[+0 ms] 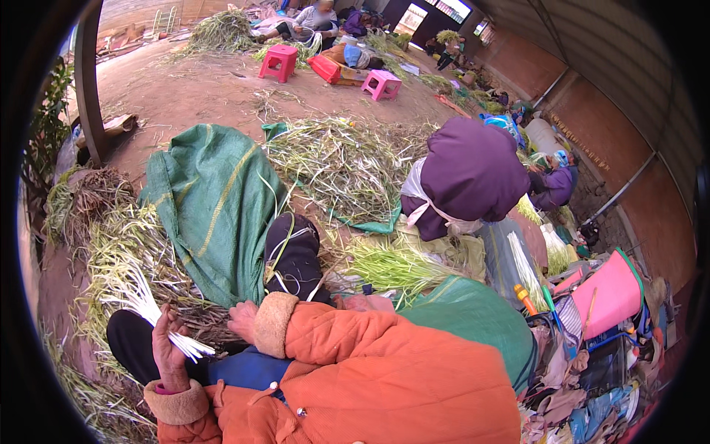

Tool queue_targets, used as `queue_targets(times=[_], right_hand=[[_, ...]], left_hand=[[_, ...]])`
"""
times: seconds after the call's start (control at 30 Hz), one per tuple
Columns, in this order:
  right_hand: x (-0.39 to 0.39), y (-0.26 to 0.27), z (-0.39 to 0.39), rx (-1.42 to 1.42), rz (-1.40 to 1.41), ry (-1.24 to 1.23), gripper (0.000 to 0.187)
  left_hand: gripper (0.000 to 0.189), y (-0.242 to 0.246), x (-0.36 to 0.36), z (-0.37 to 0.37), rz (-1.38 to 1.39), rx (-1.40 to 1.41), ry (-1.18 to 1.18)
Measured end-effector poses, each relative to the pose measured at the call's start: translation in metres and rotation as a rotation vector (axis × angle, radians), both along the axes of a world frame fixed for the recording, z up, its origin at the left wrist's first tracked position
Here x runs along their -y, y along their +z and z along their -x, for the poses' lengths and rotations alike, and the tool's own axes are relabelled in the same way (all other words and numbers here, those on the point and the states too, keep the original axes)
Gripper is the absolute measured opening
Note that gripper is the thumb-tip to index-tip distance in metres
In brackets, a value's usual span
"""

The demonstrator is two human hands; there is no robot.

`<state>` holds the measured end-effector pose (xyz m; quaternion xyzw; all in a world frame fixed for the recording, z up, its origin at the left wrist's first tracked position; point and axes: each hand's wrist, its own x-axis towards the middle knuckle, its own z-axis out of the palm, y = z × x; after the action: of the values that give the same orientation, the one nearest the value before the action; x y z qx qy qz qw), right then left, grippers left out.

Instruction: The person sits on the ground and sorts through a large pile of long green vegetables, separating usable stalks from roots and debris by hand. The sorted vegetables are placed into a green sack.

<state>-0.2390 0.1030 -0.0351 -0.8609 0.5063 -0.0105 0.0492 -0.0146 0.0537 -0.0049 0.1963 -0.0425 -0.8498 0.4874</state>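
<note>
My left hand (171, 347) holds a small bundle of slender white vegetable stalks (145, 297) above my dark-clad leg, their even ends sticking out to the right. My right hand (242, 322) is partly curled beside a heap of brown, rooty stems (208, 324); its fingertips are hard to make out, so I cannot tell whether it grips anything. A large green woven sheet (213, 205) lies just beyond both hands. Loose yellow-green leaves and stalks (125, 247) are heaped to the left. A dark shoe (294, 250) with strands of leaf on it stands beside the sheet.
Beyond the sheet is a wide pile of leafy trimmings (344, 166). A person in purple (471, 172) bends over beside it, near bright green stalks (394, 266). A pink container (607, 297) and cluttered bags are at right. Pink stools (278, 62) and several people are farther back.
</note>
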Motion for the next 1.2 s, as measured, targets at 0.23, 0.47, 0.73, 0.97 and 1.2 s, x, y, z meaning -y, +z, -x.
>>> queue_targets(times=[0.23, 0.47, 0.73, 0.97, 1.2], right_hand=[[-0.002, 0.013, -0.006, 0.055, 0.018, -0.088, 0.006], [0.0, 0.037, -0.005, 0.005, 0.04, -0.141, 0.009], [-0.011, 0.039, -0.009, -0.089, 0.109, -0.082, 0.007], [-0.007, 0.051, -0.009, 0.057, 0.08, -0.117, 0.006], [-0.008, 0.097, 0.02, 0.114, 0.028, -0.109, 0.01]], left_hand=[[0.014, -0.001, -0.001, 0.002, -0.043, 0.017, 0.023], [0.012, -0.003, 0.002, 0.007, -0.048, 0.057, -0.006], [0.017, 0.027, 0.016, -0.016, 0.088, 0.126, 0.168], [0.022, 0.142, 0.08, -0.025, 0.376, 0.144, 0.401], [0.036, 0.145, 0.097, -0.007, 0.574, 0.276, 0.439]])
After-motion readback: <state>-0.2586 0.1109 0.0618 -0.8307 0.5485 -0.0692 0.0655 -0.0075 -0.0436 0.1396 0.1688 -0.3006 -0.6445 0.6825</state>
